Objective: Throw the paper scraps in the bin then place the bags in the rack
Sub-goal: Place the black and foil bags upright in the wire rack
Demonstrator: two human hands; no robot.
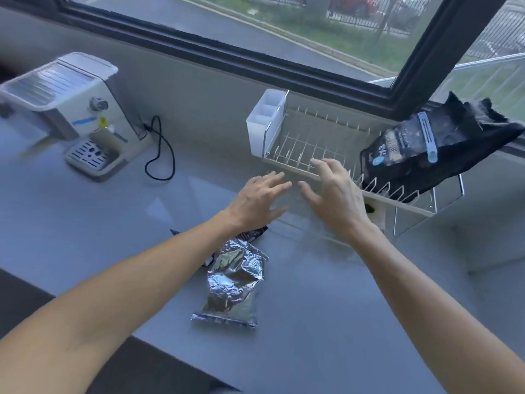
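Above the counter (85,223), both hands, left hand (255,200) and right hand (335,197), fingers spread, empty, beside the rack (312,143).

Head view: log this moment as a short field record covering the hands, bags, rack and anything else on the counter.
left hand: open, holding nothing
right hand: open, fingers spread before the rack
white wire dish rack: holds the black clipped bag at its right end
crumpled silver foil bag: on the grey counter, below the left wrist
white coffee machine: at left
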